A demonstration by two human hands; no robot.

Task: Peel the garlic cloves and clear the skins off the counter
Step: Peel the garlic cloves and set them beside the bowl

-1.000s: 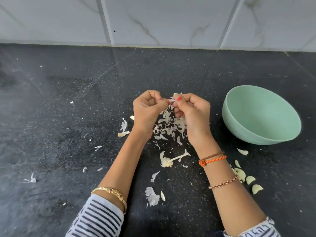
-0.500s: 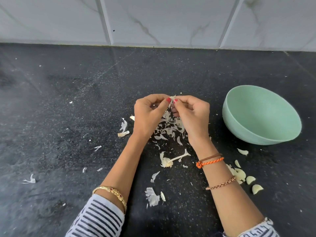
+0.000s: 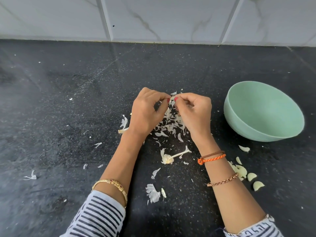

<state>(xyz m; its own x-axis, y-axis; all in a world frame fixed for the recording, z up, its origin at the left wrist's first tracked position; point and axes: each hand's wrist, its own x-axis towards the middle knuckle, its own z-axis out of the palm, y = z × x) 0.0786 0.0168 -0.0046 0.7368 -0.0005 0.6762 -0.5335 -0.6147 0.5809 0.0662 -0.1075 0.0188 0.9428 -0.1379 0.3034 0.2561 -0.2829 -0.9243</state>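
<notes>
nearest: striped sleeves [image 3: 100, 218], bangle [image 3: 111, 183] on left wrist, bracelets [image 3: 212, 157] on right. skin scraps [image 3: 153, 194] lie on the counter [image 3: 51, 117] between the forearms, plus a bare stalk [image 3: 172, 156] with its root end. peeled cloves [image 3: 251, 177] sit in a loose group beside the right forearm, one more nearer the bowl [image 3: 263, 112].

progress, judged: well into the peeling. several cloves look done, but none visible in the bowl (its inside looks empty from here). clearing the skins not yet begun; a pile of skins [image 3: 171, 124] lies under the hands and stray bits are scattered left across the counter.

further out: left hand [image 3: 147, 112] and right hand [image 3: 195, 113] meet above the pile, fingers curled in, thumb and forefinger tips pinching together on a small clove [image 3: 172, 100] with skin sticking up from it. both clenched tight round it, not released. how much skin is left on it i cannot tell, too small.

bowl stands right of the hands, apart from them. tiled wall [image 3: 153, 17] at the back.
</notes>
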